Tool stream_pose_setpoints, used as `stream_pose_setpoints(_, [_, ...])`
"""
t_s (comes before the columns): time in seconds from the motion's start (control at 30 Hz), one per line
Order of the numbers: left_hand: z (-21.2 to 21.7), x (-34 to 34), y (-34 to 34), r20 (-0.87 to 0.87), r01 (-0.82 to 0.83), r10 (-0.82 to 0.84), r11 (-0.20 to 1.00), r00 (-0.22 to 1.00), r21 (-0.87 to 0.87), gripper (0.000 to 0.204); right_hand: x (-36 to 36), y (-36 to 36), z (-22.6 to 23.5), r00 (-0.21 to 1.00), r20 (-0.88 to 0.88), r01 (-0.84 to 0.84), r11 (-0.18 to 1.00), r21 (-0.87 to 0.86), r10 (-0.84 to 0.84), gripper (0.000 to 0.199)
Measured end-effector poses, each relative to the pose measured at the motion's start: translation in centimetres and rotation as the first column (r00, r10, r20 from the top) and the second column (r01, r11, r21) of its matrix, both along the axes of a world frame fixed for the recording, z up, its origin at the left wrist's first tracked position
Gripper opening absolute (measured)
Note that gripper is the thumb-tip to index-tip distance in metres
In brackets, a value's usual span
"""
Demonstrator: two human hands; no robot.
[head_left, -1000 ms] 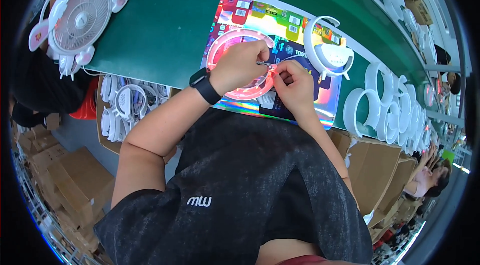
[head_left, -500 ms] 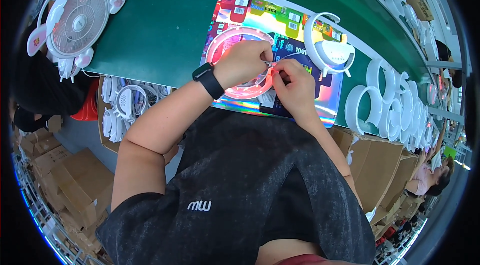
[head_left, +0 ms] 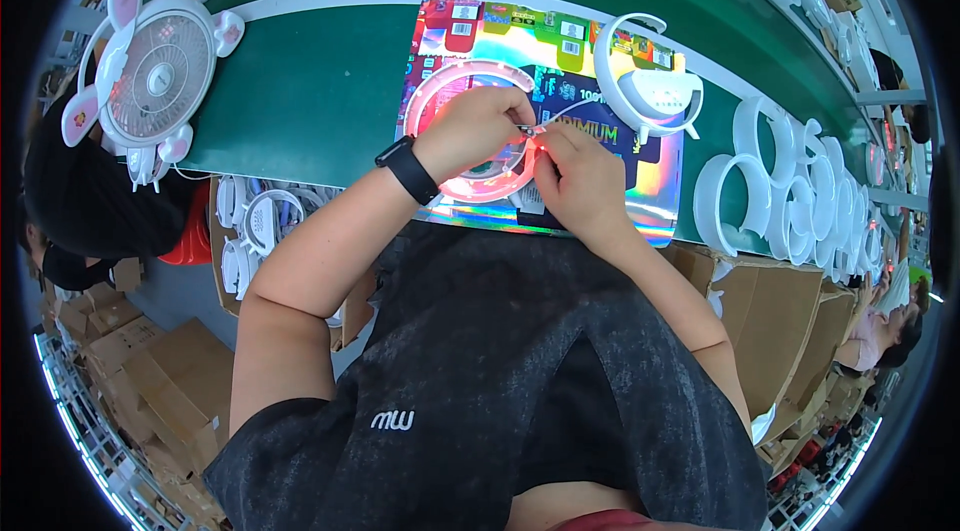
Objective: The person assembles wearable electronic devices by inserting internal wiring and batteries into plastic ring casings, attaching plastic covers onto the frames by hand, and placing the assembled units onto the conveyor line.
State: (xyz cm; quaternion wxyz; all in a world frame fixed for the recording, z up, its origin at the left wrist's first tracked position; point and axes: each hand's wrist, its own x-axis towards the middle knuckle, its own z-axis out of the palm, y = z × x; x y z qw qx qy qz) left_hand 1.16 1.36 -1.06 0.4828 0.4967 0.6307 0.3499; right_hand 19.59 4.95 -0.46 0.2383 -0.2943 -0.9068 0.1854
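Item: a white plastic ring housing lit pink-red from within [head_left: 470,181] was recorded lying on a glossy rainbow-printed card sheet [head_left: 640,216], at twelve o'clock from the person's chest.
Work surface: a green conveyor belt [head_left: 320,91] was noted beneath the sheet.
Left hand [head_left: 478,131]: it was held knuckles-up over the ring's two o'clock rim, fingers curled shut in a pinch on a small part at the ring's edge; a black wristwatch [head_left: 408,169] was worn on the wrist.
Right hand [head_left: 578,181]: it was set at three o'clock of the ring, thumb and forefinger closed on the same small point, tip to tip with the left hand.
Small part: its kind could not be told.
Progress: the ring was judged already powered and partly assembled, since it glowed; the fitting at its rim was judged unfinished, both hands being engaged there.
Adjacent stock: a white ring stand with a flat base [head_left: 650,91] was noted at one o'clock, a row of unlit white rings [head_left: 790,191] at three o'clock, and a white desk fan with pink ears [head_left: 155,71] at ten o'clock.
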Motion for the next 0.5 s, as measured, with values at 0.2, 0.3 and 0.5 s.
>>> stream_pose_setpoints(0.2, [-0.3, 0.8, 0.6, -0.211, 0.052, -0.041, 0.998, 0.977, 0.044, 0.016, 0.7, 0.1, 1.0, 0.978, 0.205, -0.043, 0.999, 0.014, 0.04, 0.02])
stream_pose_setpoints(0.3, [-0.5, 0.7, 0.5, -0.3, 0.114, -0.073, 0.986, 0.951, 0.123, 0.016, 1.6, 0.0, 1.3, 0.983, 0.176, -0.049, 0.999, 0.007, 0.047, 0.024])
stream_pose_setpoints(0.5, [1.0, 1.1, 2.0, -0.512, 0.237, -0.194, 0.971, 0.837, 0.018, 0.014, 8.6, 1.7, 6.6, 0.967, 0.0, 0.256, 0.967, -0.001, -0.256, 0.03])
